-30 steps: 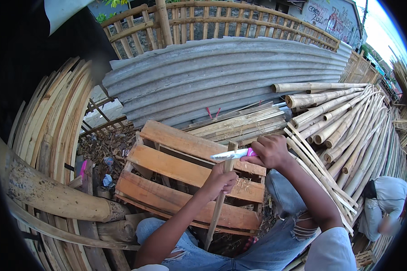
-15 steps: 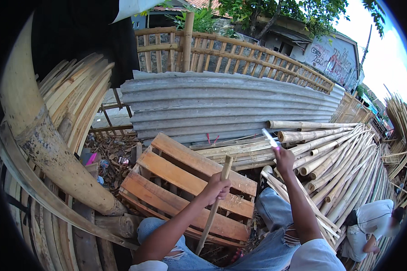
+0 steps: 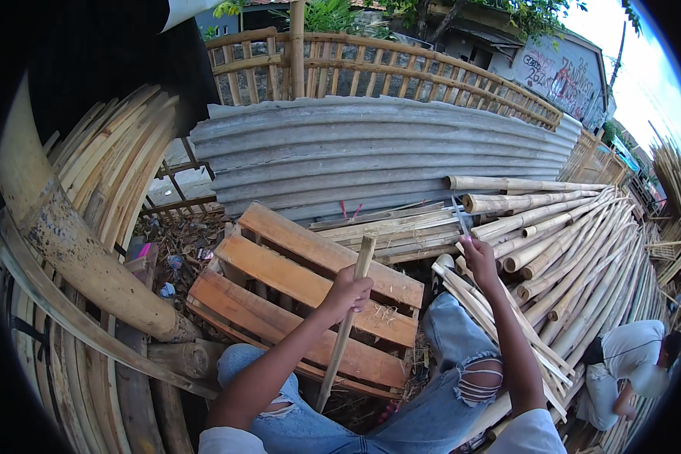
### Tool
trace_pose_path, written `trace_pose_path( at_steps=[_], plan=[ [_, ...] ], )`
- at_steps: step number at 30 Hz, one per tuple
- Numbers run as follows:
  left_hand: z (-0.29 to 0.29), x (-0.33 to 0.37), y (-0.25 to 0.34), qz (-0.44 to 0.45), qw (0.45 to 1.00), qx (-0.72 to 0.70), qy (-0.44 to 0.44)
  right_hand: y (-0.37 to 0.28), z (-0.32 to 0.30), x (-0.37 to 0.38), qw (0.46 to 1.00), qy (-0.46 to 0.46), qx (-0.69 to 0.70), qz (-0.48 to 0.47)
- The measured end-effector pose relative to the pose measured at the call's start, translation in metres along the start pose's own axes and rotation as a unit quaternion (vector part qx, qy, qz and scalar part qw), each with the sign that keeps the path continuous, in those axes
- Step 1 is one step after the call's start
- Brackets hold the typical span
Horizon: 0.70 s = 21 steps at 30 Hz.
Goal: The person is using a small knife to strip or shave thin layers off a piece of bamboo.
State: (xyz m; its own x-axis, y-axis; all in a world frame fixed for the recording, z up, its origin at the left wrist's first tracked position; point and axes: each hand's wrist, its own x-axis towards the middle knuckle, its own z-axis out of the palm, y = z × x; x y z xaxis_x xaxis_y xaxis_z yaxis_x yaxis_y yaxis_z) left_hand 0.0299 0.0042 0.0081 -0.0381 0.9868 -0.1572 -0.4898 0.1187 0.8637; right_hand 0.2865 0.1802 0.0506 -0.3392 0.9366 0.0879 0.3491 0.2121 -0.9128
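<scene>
My left hand (image 3: 346, 293) is closed around the upper part of a bamboo strip (image 3: 338, 346). The strip slants, its top above my fist and its lower end down between my knees. Out to the right, my right hand (image 3: 480, 259) grips a knife (image 3: 460, 215) with a pinkish handle, its narrow blade pointing up and away. Knife and strip are well apart. Beyond the strip sits a low wooden slatted pallet (image 3: 280, 268), with thin shavings (image 3: 390, 312) scattered on its right part.
Bamboo poles (image 3: 541, 227) and split strips lie piled on the right, where another person (image 3: 629, 352) bends down. A thick bamboo trunk (image 3: 91, 250) and bundled slats (image 3: 121, 144) stand at left. Corrugated sheeting (image 3: 378, 144) and a bamboo fence (image 3: 408, 68) run behind.
The knife blade has turned more upright, and my right hand sits slightly nearer and to the right against the background. My left hand keeps its grip on the strip. The view has tilted down.
</scene>
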Motion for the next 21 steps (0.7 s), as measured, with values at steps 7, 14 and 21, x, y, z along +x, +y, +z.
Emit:
trace_pose_path(
  at_steps=[7, 14, 21],
  plan=[
    [0.001, -0.006, 0.000, -0.018, 1.000, 0.015, 0.011, -0.079, 0.090, -0.036, 0.932, -0.203, -0.217, -0.207],
    [-0.003, -0.009, -0.001, -0.031, 0.999, 0.004, 0.010, -0.065, 0.120, -0.036, 0.859, -0.179, -0.327, -0.351],
    [-0.004, -0.008, 0.003, -0.047, 0.999, -0.002, -0.011, -0.063, 0.128, -0.033, 0.809, -0.025, -0.389, -0.440]
  ],
)
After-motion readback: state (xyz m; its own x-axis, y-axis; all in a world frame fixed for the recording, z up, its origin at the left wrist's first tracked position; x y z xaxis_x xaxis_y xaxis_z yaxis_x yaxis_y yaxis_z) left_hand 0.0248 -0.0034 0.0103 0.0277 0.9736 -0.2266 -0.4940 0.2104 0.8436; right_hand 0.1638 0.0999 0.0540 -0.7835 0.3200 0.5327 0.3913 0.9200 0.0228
